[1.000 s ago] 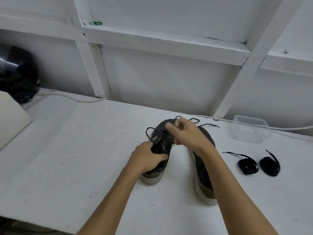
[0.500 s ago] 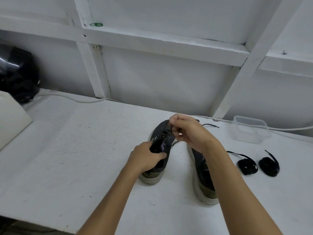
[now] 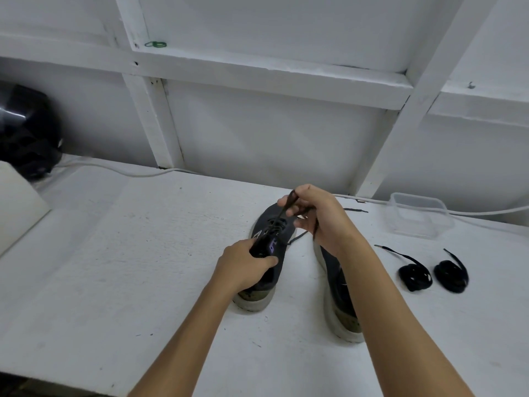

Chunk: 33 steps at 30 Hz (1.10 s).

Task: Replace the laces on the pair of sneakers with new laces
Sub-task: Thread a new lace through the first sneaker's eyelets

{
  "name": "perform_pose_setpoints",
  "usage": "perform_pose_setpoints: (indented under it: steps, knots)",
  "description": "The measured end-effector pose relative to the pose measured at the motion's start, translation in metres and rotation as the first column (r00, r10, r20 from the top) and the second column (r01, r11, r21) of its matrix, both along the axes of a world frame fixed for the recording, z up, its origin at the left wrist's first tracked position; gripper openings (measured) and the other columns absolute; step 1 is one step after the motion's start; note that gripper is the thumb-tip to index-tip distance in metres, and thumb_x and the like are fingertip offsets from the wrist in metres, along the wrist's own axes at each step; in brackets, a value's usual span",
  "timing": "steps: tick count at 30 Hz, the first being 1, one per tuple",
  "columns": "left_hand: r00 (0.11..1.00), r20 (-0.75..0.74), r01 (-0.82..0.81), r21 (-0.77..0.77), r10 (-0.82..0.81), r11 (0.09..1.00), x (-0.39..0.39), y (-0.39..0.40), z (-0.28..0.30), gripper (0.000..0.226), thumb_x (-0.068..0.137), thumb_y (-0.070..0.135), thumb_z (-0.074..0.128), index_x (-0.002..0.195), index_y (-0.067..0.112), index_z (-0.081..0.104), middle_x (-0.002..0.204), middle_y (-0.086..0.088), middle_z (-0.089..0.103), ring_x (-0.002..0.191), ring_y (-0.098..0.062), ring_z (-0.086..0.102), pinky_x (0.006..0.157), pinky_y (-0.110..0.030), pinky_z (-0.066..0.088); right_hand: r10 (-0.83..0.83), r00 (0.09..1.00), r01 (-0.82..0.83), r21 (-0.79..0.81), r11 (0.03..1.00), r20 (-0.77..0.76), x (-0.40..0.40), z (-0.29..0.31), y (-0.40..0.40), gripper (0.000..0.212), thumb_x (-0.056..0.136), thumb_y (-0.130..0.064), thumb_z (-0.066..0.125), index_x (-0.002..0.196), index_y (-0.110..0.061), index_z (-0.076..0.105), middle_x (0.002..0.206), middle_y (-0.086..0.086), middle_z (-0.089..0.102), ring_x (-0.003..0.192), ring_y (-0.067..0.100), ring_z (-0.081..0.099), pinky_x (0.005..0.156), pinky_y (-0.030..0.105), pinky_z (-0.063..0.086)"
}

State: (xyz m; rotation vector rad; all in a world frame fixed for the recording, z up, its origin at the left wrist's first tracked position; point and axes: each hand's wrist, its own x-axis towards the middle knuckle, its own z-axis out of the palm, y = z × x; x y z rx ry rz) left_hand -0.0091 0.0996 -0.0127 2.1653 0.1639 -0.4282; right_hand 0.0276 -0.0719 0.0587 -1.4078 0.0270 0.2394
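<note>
Two dark grey sneakers stand side by side on the white table (image 3: pixel 114 267), toes pointing away from me. My left hand (image 3: pixel 243 265) grips the left sneaker (image 3: pixel 274 253) around its tongue and collar. My right hand (image 3: pixel 317 216) pinches the old black lace (image 3: pixel 283 209) and holds it taut above the eyelets. A loose part of that lace trails under my palm. My right forearm covers much of the right sneaker (image 3: pixel 340 308). Two coiled new black laces (image 3: pixel 413 275) (image 3: pixel 452 276) lie to the right of the shoes.
A clear plastic container (image 3: pixel 415 216) sits at the back right. A white cable (image 3: pixel 120 171) runs along the wall. A black helmet (image 3: pixel 25 133) and a white block (image 3: pixel 17 207) are at the far left. The table's front edge lies near the bottom left.
My right hand has risen and drawn the lace up out of the left sneaker, pulling it taut. My left hand kept its grip on the shoe.
</note>
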Motion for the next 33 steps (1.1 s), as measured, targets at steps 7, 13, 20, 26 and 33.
perform_pose_setpoints:
  steps: [7, 13, 20, 26, 33]
  knots:
    - [0.943, 0.326, 0.058, 0.028, -0.064, 0.998, 0.004, -0.003, 0.017, 0.040, 0.092, 0.038, 0.068, 0.130, 0.032, 0.059, 0.110, 0.017, 0.052, 0.100, -0.004, 0.049, 0.077, -0.016, 0.038, 0.103, 0.986, -0.057, -0.312, 0.948, 0.133, 0.005, 0.010, 0.004, 0.015, 0.101, -0.020, 0.059, 0.088, -0.019, 0.066, 0.107, 0.001, 0.076, 0.091, 0.010, 0.070, 0.081, 0.030, 0.056]
    - [0.892, 0.396, -0.162, -0.173, 0.219, 0.972, 0.040, 0.006, 0.034, 0.018, 0.096, 0.033, 0.060, 0.084, 0.022, 0.067, 0.080, 0.008, 0.072, 0.078, -0.007, 0.066, 0.072, -0.024, 0.049, 0.194, 0.916, 0.034, -0.551, 0.834, 0.351, 0.013, 0.013, 0.017, 0.014, 0.096, -0.020, 0.067, 0.106, -0.027, 0.075, 0.107, -0.017, 0.074, 0.103, -0.002, 0.068, 0.094, 0.023, 0.052]
    - [0.895, 0.128, -0.434, 0.027, 0.427, 0.901, 0.059, 0.053, -0.005, 0.037, 0.092, 0.036, 0.064, 0.121, 0.012, 0.061, 0.116, -0.006, 0.068, 0.110, -0.027, 0.062, 0.083, -0.032, 0.047, 0.125, 0.965, 0.100, -0.764, 0.637, 0.230, 0.012, -0.011, 0.006, 0.022, 0.097, -0.021, 0.062, 0.114, -0.029, 0.073, 0.107, -0.017, 0.070, 0.081, -0.004, 0.063, 0.077, 0.018, 0.046]
    - [0.911, 0.326, -0.319, 0.168, 0.253, 0.933, 0.049, 0.037, -0.016, 0.050, 0.092, 0.030, 0.067, 0.137, 0.015, 0.053, 0.129, -0.006, 0.056, 0.116, -0.023, 0.056, 0.086, -0.031, 0.043, 0.254, 0.956, -0.226, -0.920, 0.320, -0.147, 0.006, -0.036, -0.005, 0.022, 0.094, -0.019, 0.064, 0.114, -0.022, 0.074, 0.116, -0.003, 0.071, 0.103, 0.016, 0.063, 0.087, 0.024, 0.047]
    - [0.912, 0.385, 0.075, 0.183, -0.141, 0.980, 0.076, 0.000, 0.010, 0.016, 0.094, 0.030, 0.063, 0.106, 0.024, 0.071, 0.108, 0.005, 0.066, 0.099, -0.014, 0.061, 0.089, -0.032, 0.050, 0.260, 0.959, -0.188, -0.942, 0.277, -0.115, 0.004, -0.052, -0.005, 0.013, 0.093, -0.031, 0.069, 0.103, -0.024, 0.068, 0.111, -0.003, 0.068, 0.103, 0.020, 0.062, 0.086, 0.032, 0.050]
